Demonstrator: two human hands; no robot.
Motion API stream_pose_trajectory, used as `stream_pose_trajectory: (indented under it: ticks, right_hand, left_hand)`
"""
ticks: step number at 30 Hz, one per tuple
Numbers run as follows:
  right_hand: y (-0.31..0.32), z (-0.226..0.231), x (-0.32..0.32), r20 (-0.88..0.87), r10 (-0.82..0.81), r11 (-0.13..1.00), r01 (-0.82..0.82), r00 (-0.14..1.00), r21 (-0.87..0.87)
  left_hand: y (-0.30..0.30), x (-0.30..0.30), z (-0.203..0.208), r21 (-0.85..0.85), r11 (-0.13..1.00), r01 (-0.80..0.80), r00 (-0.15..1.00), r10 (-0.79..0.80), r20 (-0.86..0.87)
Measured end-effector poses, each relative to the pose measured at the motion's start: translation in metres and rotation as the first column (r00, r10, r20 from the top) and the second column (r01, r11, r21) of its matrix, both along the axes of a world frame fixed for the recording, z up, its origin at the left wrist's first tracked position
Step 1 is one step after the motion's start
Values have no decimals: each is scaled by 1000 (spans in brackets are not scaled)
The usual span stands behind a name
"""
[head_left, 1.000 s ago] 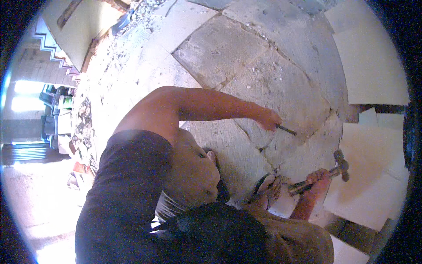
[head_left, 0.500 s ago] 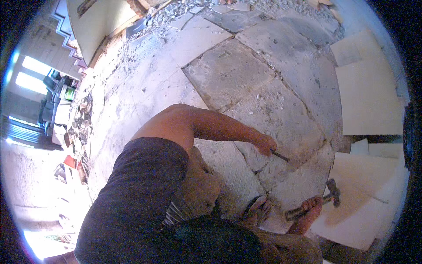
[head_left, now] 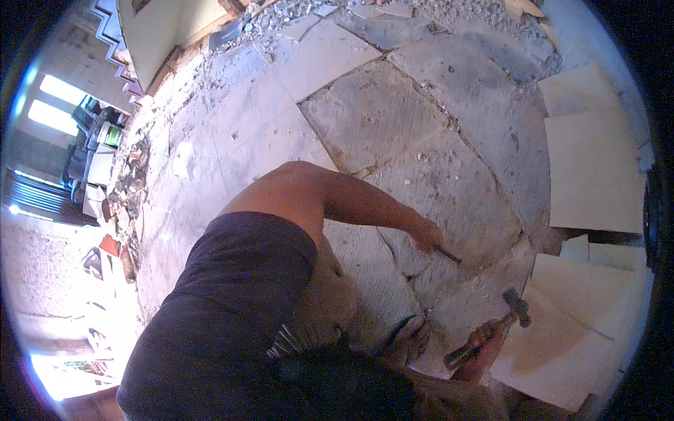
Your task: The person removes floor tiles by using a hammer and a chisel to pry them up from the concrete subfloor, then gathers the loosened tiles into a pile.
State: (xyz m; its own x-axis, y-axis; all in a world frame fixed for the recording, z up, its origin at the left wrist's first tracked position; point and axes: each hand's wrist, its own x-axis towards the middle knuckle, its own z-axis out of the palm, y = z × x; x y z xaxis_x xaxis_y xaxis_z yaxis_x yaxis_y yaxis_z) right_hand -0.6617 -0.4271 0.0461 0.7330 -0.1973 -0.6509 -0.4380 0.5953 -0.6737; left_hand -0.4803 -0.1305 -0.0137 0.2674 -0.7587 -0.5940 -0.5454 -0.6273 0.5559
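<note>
My left hand (head_left: 424, 236) is closed around a thin dark chisel (head_left: 448, 254), whose free end points down and right, close to the rough grey floor (head_left: 393, 112). I cannot tell whether its tip touches. Lower right, my right hand (head_left: 486, 341) grips the handle of a hammer (head_left: 517, 307). The dark hammer head is up and right of that hand, apart from the chisel. A foot in a dark sandal (head_left: 407, 337) rests on the floor between my hands, left of the hammer handle.
Square tiles have left grid marks across the floor. Large pale tiles (head_left: 593, 172) lie along the right, some overlapping beside the hammer. Rubble (head_left: 484, 28) is heaped at the far side, and broken pieces (head_left: 133, 168) line the left. A leaning pale panel (head_left: 158, 42) stands far left.
The hammer in my right hand has shifted left and its handle a little lower. My left hand keeps the chisel in nearly the same place. The whole view has moved slightly.
</note>
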Motion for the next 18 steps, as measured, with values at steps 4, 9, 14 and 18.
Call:
stream_pose_trajectory:
  ticks: [4,9,14,18]
  right_hand:
    - [49,2,9,-9,-115,969,110,993,-220]
    - [87,21,1,-268,229,965,-183,936,187]
    - [42,-9,-8,-65,186,960,-167,980,223]
    - [15,-5,1,-70,107,994,-104,992,36]
  left_hand:
    - [11,-3,-27,-110,991,-71,997,70,-15]
    - [3,-7,3,56,998,-9,998,5,66]
    - [9,-4,3,66,998,3,999,-6,38]
    - [26,-3,-16,-108,994,24,999,-26,-22]
